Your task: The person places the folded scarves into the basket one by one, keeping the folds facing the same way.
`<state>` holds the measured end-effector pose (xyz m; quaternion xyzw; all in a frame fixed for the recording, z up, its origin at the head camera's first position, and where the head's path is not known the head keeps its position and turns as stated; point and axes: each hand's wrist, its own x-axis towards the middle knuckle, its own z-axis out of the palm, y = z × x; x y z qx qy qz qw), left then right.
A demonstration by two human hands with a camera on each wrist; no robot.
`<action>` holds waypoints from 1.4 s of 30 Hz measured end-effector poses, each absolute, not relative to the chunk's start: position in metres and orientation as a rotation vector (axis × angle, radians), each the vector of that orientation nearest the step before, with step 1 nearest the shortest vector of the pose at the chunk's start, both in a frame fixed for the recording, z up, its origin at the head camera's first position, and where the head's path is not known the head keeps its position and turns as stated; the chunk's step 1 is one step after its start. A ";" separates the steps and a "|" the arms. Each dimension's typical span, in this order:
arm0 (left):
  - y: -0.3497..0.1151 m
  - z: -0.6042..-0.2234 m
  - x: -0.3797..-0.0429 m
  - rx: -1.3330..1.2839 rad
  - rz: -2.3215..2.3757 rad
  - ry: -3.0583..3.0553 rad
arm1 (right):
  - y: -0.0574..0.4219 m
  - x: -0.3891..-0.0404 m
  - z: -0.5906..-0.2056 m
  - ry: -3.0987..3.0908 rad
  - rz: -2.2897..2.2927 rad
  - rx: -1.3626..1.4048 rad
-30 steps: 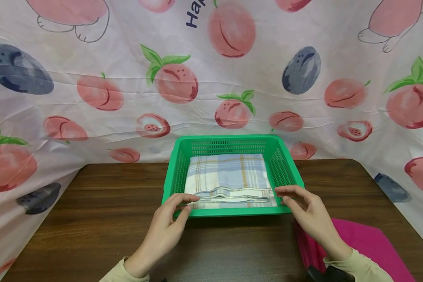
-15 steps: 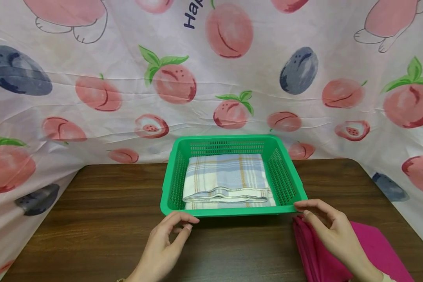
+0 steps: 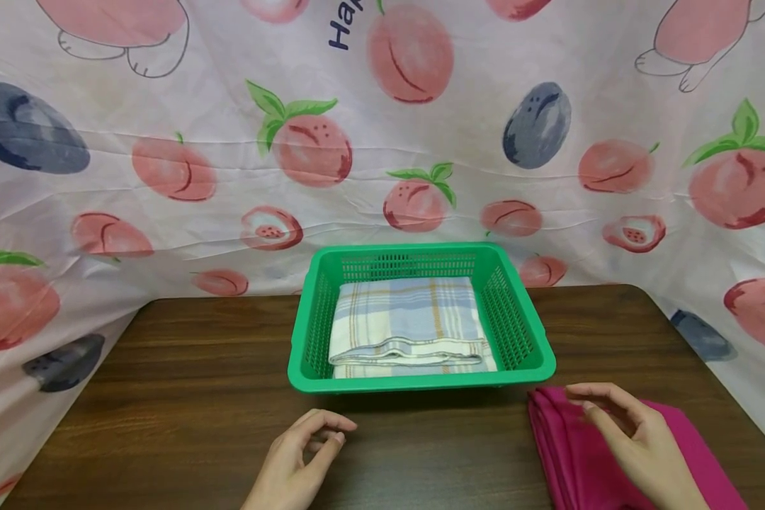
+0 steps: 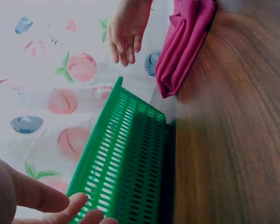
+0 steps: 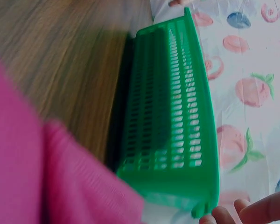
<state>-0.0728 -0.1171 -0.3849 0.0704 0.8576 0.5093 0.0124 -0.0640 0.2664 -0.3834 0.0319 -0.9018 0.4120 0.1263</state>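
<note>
A folded plaid cloth (image 3: pixel 408 312), white and light blue with tan stripes, lies in a green plastic basket (image 3: pixel 421 383). My left hand (image 3: pixel 299 457) is in front of the basket's near left side, fingers loosely bent, holding nothing. My right hand (image 3: pixel 637 439) hovers over a folded magenta cloth (image 3: pixel 688 435) right of the basket, its fingers relaxed and nothing between them. In the left wrist view the right hand (image 4: pixel 129 32) shows beyond the basket (image 4: pixel 121 154), close to the magenta cloth (image 4: pixel 184 46). In the right wrist view the magenta cloth (image 5: pixel 84 182) fills the lower left.
The dark wooden table (image 3: pixel 185 397) extends to both sides of the basket. Behind it hangs a white curtain (image 3: pixel 229 184) printed with peaches and blue fruit, right at the table's back edge.
Both hands have drawn back from the basket's near corners toward the person. The right hand has also moved right, over the magenta cloth. The plaid cloth stays in the basket.
</note>
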 end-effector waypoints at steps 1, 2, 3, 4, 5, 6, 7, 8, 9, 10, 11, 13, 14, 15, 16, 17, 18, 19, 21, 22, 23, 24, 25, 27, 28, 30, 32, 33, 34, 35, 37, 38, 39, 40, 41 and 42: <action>-0.118 -0.387 -0.073 0.220 1.578 2.660 | 0.270 -0.063 -0.385 -2.628 1.190 0.087; -0.119 -0.389 -0.073 0.221 1.570 2.641 | 0.275 -0.062 -0.388 -2.633 1.187 0.076; -0.121 -0.390 -0.073 0.223 1.561 2.621 | 0.279 -0.062 -0.389 -2.640 1.183 0.057; -0.122 -0.392 -0.073 0.225 1.551 2.607 | 0.283 -0.061 -0.391 -2.647 1.183 0.038; -0.123 -0.394 -0.073 0.225 1.542 2.592 | 0.287 -0.060 -0.393 -2.652 1.188 0.025; -0.123 -0.395 -0.074 0.222 1.532 2.574 | 0.290 -0.060 -0.395 -2.654 1.192 0.018; -0.124 -0.397 -0.074 0.222 1.525 2.561 | 0.293 -0.059 -0.397 -2.655 1.192 0.013; -0.125 -0.398 -0.074 0.226 1.521 2.549 | 0.296 -0.059 -0.399 -2.650 1.191 0.015; -0.125 -0.399 -0.074 0.229 1.518 2.540 | 0.299 -0.059 -0.400 -2.641 1.189 0.024; -0.126 -0.401 -0.074 0.230 1.518 2.531 | 0.301 -0.058 -0.402 -2.627 1.184 0.037; -0.126 -0.402 -0.074 0.235 1.518 2.521 | 0.303 -0.057 -0.404 -2.619 1.181 0.044; -0.127 -0.404 -0.074 0.251 1.515 2.504 | 0.307 -0.056 -0.406 -2.609 1.159 0.042; -0.127 -0.405 -0.074 0.261 1.515 2.498 | 0.309 -0.055 -0.408 -2.609 1.155 0.036; -0.127 -0.405 -0.074 0.271 1.515 2.493 | 0.311 -0.055 -0.409 -2.620 1.144 0.019; -0.128 -0.406 -0.073 0.281 1.513 2.492 | 0.313 -0.054 -0.410 -2.639 1.130 0.002; -0.128 -0.407 -0.073 0.288 1.510 2.492 | 0.315 -0.054 -0.411 -2.662 1.120 -0.016; -0.128 -0.409 -0.073 0.297 1.512 2.494 | 0.318 -0.054 -0.412 -2.683 1.109 -0.032; -0.128 -0.410 -0.073 0.296 1.511 2.491 | 0.320 -0.054 -0.414 -2.700 1.098 -0.040; -0.129 -0.411 -0.072 0.292 1.508 2.485 | 0.325 -0.055 -0.416 -2.721 1.078 -0.044; -0.129 -0.412 -0.071 0.289 1.506 2.482 | 0.328 -0.054 -0.417 -2.724 1.073 -0.043; -0.129 -0.413 -0.071 0.285 1.504 2.476 | 0.331 -0.054 -0.418 -2.717 1.075 -0.038; -0.129 -0.413 -0.071 0.282 1.501 2.470 | 0.334 -0.053 -0.420 -2.718 1.062 -0.045; -0.129 -0.414 -0.071 0.275 1.498 2.464 | 0.338 -0.052 -0.420 -2.725 1.057 -0.065; -0.129 -0.414 -0.071 0.269 1.491 2.454 | 0.346 -0.051 -0.422 -2.749 1.043 -0.116; -0.129 -0.414 -0.071 0.263 1.488 2.449 | 0.350 -0.050 -0.422 -2.769 1.028 -0.149; -0.128 -0.414 -0.071 0.253 1.488 2.434 | 0.358 -0.049 -0.423 -2.798 0.999 -0.202; -0.128 -0.414 -0.071 0.243 1.480 2.424 | 0.365 -0.048 -0.424 -2.816 0.964 -0.243; -0.128 -0.414 -0.071 0.239 1.480 2.420 | 0.368 -0.048 -0.424 -2.832 0.944 -0.272; -0.128 -0.414 -0.071 0.239 1.485 2.415 | 0.371 -0.048 -0.424 -2.847 0.930 -0.303; -0.128 -0.415 -0.071 0.239 1.490 2.411 | 0.373 -0.048 -0.424 -2.864 0.912 -0.330; -0.128 -0.416 -0.070 0.234 1.493 2.405 | 0.377 -0.049 -0.423 -2.919 0.882 -0.386; -0.128 -0.417 -0.070 0.232 1.498 2.401 | 0.379 -0.050 -0.422 -2.942 0.869 -0.411; -0.129 -0.417 -0.070 0.230 1.502 2.397 | 0.381 -0.050 -0.422 -2.970 0.862 -0.428; -0.129 -0.418 -0.070 0.229 1.506 2.395 | 0.383 -0.051 -0.421 -2.984 0.863 -0.427; -0.129 -0.418 -0.070 0.223 1.503 2.390 | 0.386 -0.051 -0.422 -2.987 0.863 -0.408; -0.129 -0.419 -0.070 0.220 1.503 2.388 | 0.388 -0.052 -0.422 -2.999 0.864 -0.403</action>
